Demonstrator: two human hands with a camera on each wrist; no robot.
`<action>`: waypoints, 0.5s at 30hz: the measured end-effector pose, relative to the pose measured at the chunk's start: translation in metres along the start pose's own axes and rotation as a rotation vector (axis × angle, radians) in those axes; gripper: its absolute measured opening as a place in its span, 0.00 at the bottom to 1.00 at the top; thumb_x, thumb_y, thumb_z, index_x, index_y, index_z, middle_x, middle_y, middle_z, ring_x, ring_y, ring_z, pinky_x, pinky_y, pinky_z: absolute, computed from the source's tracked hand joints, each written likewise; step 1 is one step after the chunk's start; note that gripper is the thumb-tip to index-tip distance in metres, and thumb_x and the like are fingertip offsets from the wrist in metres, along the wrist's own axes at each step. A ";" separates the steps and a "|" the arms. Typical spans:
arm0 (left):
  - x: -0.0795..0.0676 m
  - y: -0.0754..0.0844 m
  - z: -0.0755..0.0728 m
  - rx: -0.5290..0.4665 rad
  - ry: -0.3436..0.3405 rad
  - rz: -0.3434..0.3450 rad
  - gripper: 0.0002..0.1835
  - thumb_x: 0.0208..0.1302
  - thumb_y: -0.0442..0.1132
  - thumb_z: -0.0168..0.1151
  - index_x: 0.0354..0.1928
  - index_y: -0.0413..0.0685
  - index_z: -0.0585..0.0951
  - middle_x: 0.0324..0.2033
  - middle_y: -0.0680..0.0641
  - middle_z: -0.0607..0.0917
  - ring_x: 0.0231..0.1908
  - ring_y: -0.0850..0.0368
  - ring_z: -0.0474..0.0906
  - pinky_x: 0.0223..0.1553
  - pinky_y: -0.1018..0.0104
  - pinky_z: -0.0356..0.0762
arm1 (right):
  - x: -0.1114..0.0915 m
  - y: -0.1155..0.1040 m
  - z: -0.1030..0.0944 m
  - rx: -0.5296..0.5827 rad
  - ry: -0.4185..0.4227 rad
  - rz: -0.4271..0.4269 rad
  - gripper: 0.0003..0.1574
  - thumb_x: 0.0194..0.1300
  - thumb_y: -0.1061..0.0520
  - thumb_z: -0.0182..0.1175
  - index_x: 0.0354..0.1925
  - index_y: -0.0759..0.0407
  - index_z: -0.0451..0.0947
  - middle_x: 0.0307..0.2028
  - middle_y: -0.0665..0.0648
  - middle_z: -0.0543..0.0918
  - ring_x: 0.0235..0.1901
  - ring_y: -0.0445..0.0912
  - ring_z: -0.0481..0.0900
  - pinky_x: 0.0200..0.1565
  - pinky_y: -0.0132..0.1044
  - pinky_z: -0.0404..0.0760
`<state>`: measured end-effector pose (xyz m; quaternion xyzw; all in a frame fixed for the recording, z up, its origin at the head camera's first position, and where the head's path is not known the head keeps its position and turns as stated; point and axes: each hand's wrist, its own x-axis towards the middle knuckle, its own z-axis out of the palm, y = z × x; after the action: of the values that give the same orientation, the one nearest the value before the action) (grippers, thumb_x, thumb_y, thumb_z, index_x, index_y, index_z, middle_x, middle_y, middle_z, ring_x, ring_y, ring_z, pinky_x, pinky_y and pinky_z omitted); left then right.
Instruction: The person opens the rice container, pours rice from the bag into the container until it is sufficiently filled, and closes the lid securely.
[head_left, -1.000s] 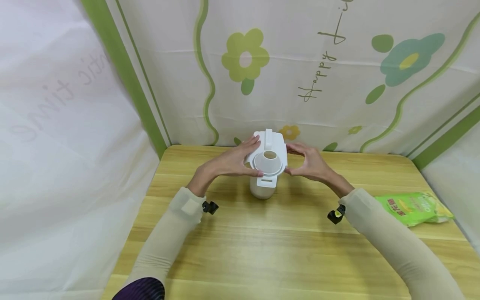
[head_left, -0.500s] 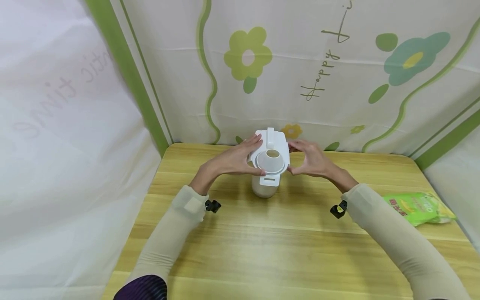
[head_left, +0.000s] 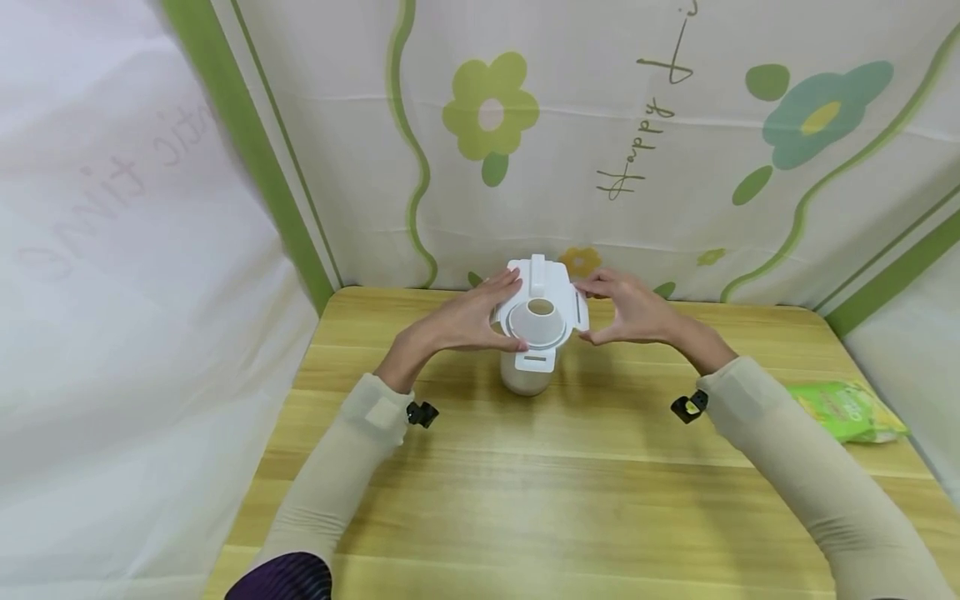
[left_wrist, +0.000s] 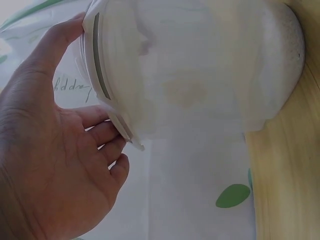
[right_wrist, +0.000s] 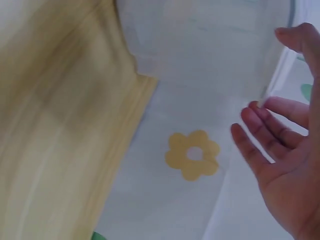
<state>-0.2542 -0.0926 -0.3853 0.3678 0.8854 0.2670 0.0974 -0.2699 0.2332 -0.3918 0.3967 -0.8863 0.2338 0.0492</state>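
Note:
A clear plastic storage container [head_left: 527, 382] stands on the table near its back edge. Its white lid [head_left: 517, 287] has a bar handle [head_left: 537, 275] and a cone-shaped spout [head_left: 537, 327] with a round opening. My left hand [head_left: 467, 321] grips the lid's left side, thumb at the front and fingers farther back. With thumb and fingertips, my right hand [head_left: 637, 310] holds the two ends of the right locking flap [head_left: 581, 310], which sticks outward. The front flap [head_left: 536, 361] also juts out. Left wrist view: the container's clear wall [left_wrist: 200, 75] rises from the tabletop. What it contains is unclear.
A green printed packet [head_left: 847, 410] lies at the right of the wooden table [head_left: 540, 500], beside my right sleeve. White flower-printed fabric [head_left: 570, 192] hangs just behind the table, and more fabric [head_left: 135, 333] hangs at the left.
The lid's right flap has swung up and outward, with my right hand moving slightly right along with it. My left hand keeps its hold on the lid, and the container stays in place.

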 end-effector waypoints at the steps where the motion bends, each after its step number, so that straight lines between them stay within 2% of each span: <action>1: 0.000 0.000 0.000 0.005 -0.001 0.003 0.63 0.61 0.68 0.73 0.84 0.40 0.52 0.85 0.44 0.45 0.84 0.50 0.38 0.83 0.54 0.43 | 0.001 -0.001 -0.003 -0.014 -0.018 0.010 0.52 0.48 0.49 0.82 0.67 0.72 0.78 0.51 0.63 0.84 0.47 0.56 0.83 0.47 0.53 0.85; 7: 0.001 0.003 -0.003 0.042 -0.012 0.009 0.63 0.61 0.68 0.72 0.84 0.39 0.53 0.85 0.42 0.47 0.84 0.46 0.40 0.83 0.53 0.43 | 0.008 -0.011 -0.018 -0.105 -0.117 0.034 0.52 0.49 0.46 0.81 0.67 0.71 0.78 0.48 0.65 0.85 0.42 0.54 0.82 0.42 0.50 0.84; 10: 0.001 0.003 -0.004 0.060 -0.019 -0.002 0.62 0.61 0.68 0.71 0.84 0.39 0.53 0.85 0.42 0.47 0.84 0.47 0.39 0.83 0.52 0.43 | 0.013 -0.017 -0.023 -0.130 -0.163 0.044 0.52 0.50 0.45 0.80 0.67 0.70 0.78 0.47 0.65 0.85 0.39 0.53 0.79 0.39 0.47 0.82; 15: 0.000 0.004 -0.005 0.066 -0.024 -0.005 0.62 0.61 0.68 0.71 0.84 0.40 0.53 0.85 0.43 0.47 0.84 0.47 0.39 0.83 0.52 0.43 | 0.014 -0.022 -0.026 -0.135 -0.192 0.060 0.54 0.50 0.43 0.80 0.68 0.70 0.77 0.46 0.64 0.84 0.37 0.51 0.78 0.38 0.45 0.81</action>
<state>-0.2534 -0.0921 -0.3787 0.3718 0.8934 0.2328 0.0965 -0.2663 0.2229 -0.3568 0.3864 -0.9121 0.1359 -0.0164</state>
